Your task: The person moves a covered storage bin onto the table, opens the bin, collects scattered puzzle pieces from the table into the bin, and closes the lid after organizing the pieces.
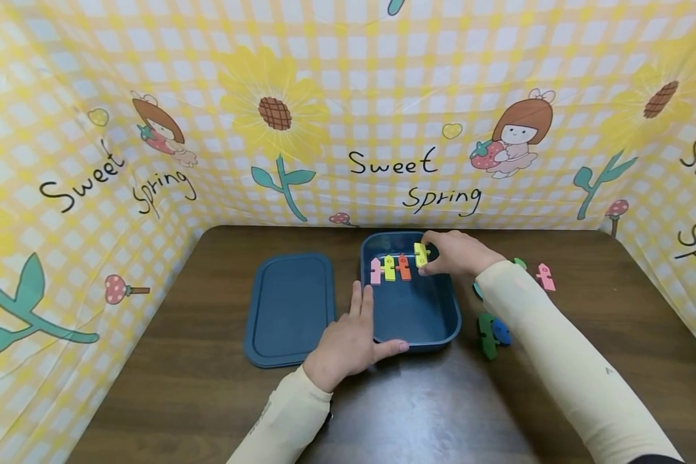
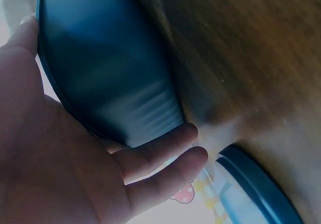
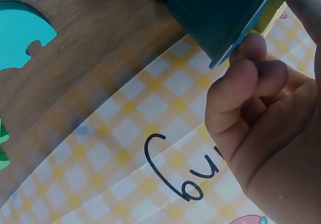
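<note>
A yellow piece (image 1: 420,254) is pinched in the right hand (image 1: 455,253) over the far end of the blue tray (image 1: 408,309), beside the orange piece (image 1: 403,267) (third in a standing row). The tray's near left rim is steadied by the left hand (image 1: 348,341), its grip spread flat on the table (image 1: 180,361).

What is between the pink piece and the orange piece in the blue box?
A yellow piece stands between the pink piece and the orange piece in the blue box; the head view shows it.
</note>
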`<act>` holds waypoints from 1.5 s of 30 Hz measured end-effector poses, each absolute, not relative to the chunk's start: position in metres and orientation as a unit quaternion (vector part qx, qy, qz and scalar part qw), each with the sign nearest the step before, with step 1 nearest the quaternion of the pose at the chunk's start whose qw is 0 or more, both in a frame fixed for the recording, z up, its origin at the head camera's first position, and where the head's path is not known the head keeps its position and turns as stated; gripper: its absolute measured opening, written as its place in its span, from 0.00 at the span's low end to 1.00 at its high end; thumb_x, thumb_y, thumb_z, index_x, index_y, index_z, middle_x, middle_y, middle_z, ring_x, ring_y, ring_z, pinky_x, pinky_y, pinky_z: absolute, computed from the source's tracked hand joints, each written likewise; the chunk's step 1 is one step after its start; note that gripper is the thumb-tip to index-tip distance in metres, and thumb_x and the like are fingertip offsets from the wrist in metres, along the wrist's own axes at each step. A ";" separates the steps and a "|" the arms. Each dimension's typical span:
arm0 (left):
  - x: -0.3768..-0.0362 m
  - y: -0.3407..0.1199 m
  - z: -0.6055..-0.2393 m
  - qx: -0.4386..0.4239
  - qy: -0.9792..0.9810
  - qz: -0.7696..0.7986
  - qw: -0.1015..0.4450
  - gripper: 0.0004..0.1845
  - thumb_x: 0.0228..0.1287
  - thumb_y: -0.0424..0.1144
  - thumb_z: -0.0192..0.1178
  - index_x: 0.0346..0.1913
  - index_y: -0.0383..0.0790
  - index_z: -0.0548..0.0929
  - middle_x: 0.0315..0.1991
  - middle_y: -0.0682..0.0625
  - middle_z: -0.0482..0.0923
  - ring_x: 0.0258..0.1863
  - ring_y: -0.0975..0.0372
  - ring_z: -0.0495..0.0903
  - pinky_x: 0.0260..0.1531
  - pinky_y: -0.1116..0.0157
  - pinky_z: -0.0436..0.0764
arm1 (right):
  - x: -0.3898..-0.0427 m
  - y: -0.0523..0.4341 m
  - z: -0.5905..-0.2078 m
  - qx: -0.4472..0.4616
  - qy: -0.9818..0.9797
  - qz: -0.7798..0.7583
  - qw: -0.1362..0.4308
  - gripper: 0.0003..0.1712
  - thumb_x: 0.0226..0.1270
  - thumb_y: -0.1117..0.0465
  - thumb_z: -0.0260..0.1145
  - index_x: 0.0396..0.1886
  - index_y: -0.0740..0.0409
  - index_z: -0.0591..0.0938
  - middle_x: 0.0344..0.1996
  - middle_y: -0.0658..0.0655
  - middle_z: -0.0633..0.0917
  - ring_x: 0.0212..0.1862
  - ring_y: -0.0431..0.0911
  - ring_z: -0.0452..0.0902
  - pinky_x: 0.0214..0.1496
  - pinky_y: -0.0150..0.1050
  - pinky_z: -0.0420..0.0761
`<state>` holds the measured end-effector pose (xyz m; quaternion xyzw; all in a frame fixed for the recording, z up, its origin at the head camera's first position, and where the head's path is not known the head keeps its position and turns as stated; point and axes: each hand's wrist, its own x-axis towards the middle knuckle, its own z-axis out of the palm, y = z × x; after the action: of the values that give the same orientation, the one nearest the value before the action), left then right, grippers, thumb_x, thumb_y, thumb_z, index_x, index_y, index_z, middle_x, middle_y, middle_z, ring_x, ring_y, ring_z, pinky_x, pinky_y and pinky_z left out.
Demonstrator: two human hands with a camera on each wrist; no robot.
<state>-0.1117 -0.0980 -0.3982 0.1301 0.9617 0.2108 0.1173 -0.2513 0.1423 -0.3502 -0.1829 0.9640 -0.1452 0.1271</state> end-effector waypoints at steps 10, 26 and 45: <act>-0.112 -0.095 -0.395 0.131 0.962 0.209 0.116 0.64 0.58 0.77 0.57 0.82 0.39 0.41 0.81 0.40 0.32 0.54 0.42 0.80 0.38 0.52 0.83 | -0.255 0.138 -0.347 -0.175 0.967 -0.136 0.125 0.38 0.62 0.44 0.75 0.66 0.57 0.76 0.55 0.63 0.81 0.52 0.57 0.76 0.56 0.57 0.75; -0.111 -0.091 -0.394 0.133 0.962 0.208 0.118 0.64 0.58 0.77 0.57 0.82 0.39 0.41 0.81 0.41 0.32 0.53 0.43 0.81 0.37 0.53 0.82 | -0.249 0.137 -0.349 -0.184 0.968 -0.124 0.117 0.41 0.65 0.48 0.74 0.73 0.58 0.70 0.63 0.65 0.78 0.60 0.60 0.76 0.59 0.59 0.74; -0.113 -0.096 -0.400 0.125 0.960 0.218 0.121 0.64 0.58 0.76 0.58 0.82 0.39 0.40 0.81 0.41 0.29 0.46 0.45 0.83 0.22 0.60 0.76 | -0.233 0.205 -0.345 -0.193 0.958 -0.208 0.047 0.16 0.75 0.58 0.62 0.55 0.64 0.82 0.50 0.64 0.85 0.50 0.60 0.78 0.52 0.58 0.75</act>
<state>-0.1129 -0.0964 -0.3998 0.1246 0.9602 0.2185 0.1214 -0.2332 0.2049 -0.3453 -0.1928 0.9577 -0.2083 0.0467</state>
